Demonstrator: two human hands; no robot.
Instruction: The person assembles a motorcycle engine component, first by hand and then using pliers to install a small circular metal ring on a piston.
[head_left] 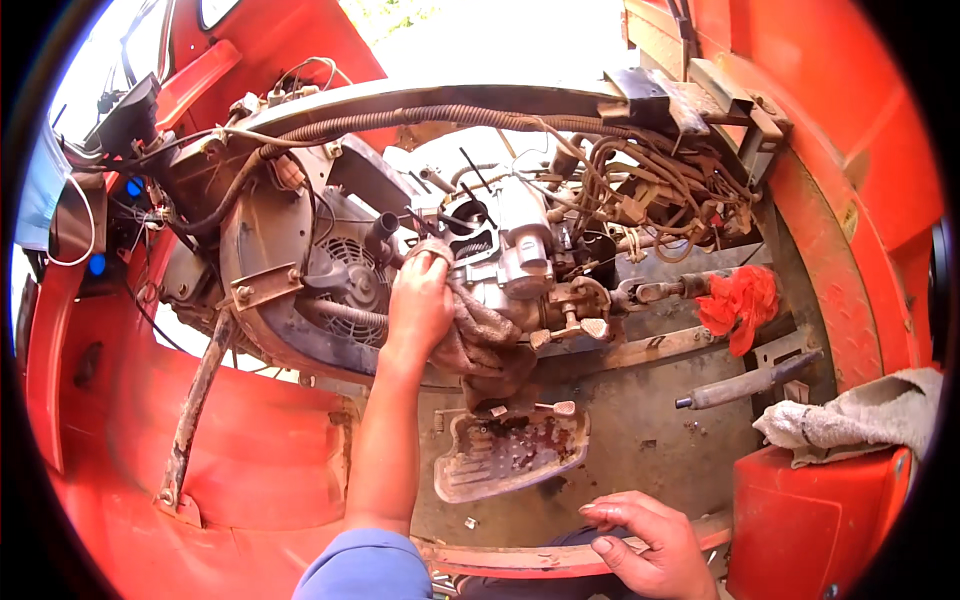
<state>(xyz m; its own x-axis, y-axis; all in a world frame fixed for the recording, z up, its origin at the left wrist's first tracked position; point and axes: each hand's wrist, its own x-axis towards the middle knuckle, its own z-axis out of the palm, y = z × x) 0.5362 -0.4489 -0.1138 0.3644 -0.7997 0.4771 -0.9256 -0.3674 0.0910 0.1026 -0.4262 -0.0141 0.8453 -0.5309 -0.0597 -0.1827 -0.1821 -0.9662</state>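
My left hand (418,305) is closed on a dirty brown rag (480,325), pressing part of it to the side of the engine (510,225). The rag's loose end hangs down below my fingers. Beside my fingertips the top of the engine gapes, with a square opening (472,240) and thin dark studs standing up around it. My right hand (655,545) hovers low by the frame's near edge, empty, fingers stretched to the left and thumb apart.
Below the engine lies a grimy metal tray (465,470) with dark wet stains. A red plastic bag (738,302) wraps the shaft at right. A grey cylinder (745,382), a red box (815,520) and a pale cloth (860,415) sit nearby. Wiring (650,190) crowds the back right.
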